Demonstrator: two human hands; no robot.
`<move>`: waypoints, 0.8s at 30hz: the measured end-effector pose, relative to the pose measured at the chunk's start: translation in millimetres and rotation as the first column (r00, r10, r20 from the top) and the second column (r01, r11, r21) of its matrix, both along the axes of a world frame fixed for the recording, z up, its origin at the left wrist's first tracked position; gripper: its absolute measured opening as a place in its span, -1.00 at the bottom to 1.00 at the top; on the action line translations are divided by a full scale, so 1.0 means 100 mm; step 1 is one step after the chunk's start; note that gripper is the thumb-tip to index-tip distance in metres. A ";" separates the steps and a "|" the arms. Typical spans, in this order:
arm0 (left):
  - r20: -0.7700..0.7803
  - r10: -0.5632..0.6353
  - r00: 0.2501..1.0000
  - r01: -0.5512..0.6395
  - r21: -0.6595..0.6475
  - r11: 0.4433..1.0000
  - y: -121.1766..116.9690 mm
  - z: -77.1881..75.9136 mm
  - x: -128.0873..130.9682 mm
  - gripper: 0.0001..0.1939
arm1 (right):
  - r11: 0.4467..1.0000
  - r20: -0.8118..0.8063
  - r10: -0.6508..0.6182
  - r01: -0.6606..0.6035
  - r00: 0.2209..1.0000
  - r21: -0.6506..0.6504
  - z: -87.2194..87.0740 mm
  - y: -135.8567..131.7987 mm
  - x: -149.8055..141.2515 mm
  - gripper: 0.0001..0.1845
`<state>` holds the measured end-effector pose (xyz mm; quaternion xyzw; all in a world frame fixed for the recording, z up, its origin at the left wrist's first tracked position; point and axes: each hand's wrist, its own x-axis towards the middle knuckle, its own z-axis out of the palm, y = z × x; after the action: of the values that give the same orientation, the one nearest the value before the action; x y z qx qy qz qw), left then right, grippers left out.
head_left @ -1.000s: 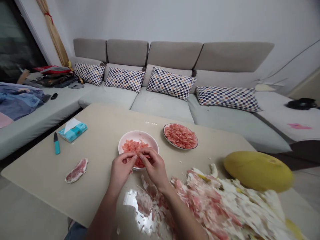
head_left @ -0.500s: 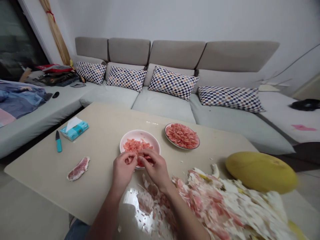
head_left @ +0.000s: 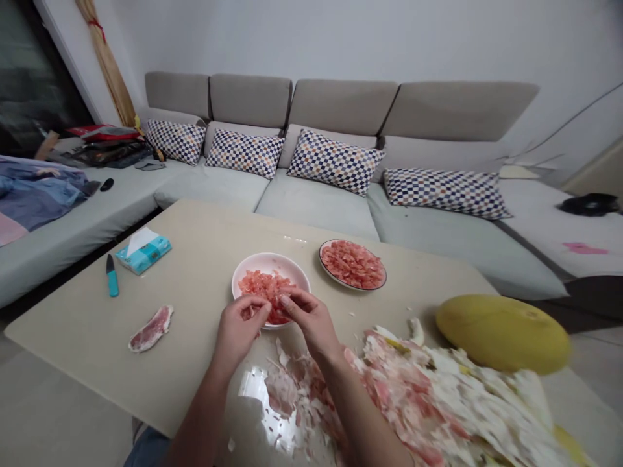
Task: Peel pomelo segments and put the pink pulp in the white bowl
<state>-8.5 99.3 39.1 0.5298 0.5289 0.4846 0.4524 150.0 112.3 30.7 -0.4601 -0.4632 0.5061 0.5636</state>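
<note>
Over the near rim of a white bowl (head_left: 270, 261), my left hand (head_left: 238, 331) has thumb and fingers pinched together. My right hand (head_left: 314, 324) pinches too, just to its right, with a small gap between the hands. Whatever sits between the fingertips is too small to make out. Loose red pomelo pulp (head_left: 261, 283) lies in the bowl. Behind it to the right, a dark-rimmed plate (head_left: 329, 275) is heaped with more pulp (head_left: 353, 263). A pomelo segment (head_left: 152, 329) with white skin on it rests on the table to the left.
A pile of peel and membrane (head_left: 462, 402) spreads across the table's (head_left: 204, 246) near right, with scraps under my right forearm. Beyond it lies a big yellow-green pomelo (head_left: 503, 332). At left are a teal-handled knife (head_left: 113, 283) and a tissue pack (head_left: 150, 253). A sofa (head_left: 316, 204) stands behind.
My hands have moved apart slightly above the bowl, the right one shifting right. The bowl, plate and other things on the table have stayed in place.
</note>
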 end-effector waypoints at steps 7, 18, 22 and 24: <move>0.053 -0.172 0.984 0.174 -0.032 0.984 -0.04 0.07 0.00 -0.80 | 0.993 0.228 -0.024 -0.004 0.973 0.121 0.09 -0.01 0.06 -0.70; 0.107 -0.043 0.993 0.052 -0.090 0.995 0.04 0.01 -0.02 -0.65 | 0.963 0.328 0.105 -0.178 0.939 0.202 0.17 -0.09 -0.02 -0.78; 0.103 -0.021 0.994 0.030 -0.082 0.996 0.03 0.01 -0.01 -0.68 | 0.979 0.285 0.074 -0.124 0.956 0.160 0.16 -0.08 -0.01 -0.71; 0.109 -0.022 0.994 0.029 -0.065 0.997 0.03 0.00 -0.01 -0.70 | 0.981 0.303 0.089 -0.136 0.949 0.140 0.14 -0.06 0.00 -0.75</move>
<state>-9.1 102.3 39.6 0.4941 0.5128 0.4890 0.5038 150.4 105.9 44.7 -0.4568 -0.6065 0.4245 0.4932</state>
